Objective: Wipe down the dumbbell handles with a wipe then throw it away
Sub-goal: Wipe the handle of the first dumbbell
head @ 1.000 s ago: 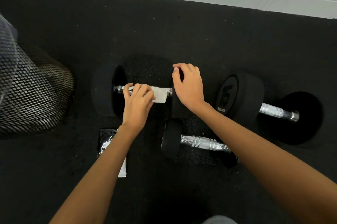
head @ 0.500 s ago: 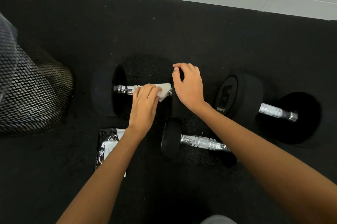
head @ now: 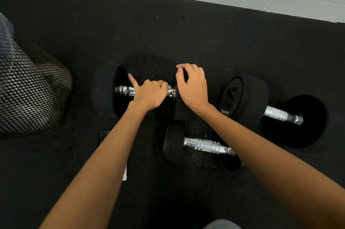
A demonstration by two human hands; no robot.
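Mesh bin contents unclear, perhaps empty.

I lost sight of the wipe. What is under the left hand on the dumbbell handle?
The left hand is curled over the chrome handle; only a white sliver shows at its knuckles. The rest of the wipe is covered.

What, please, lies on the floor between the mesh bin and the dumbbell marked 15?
In the head view, another dumbbell lies between the mesh bin and the 15 dumbbell; both hands are on it.
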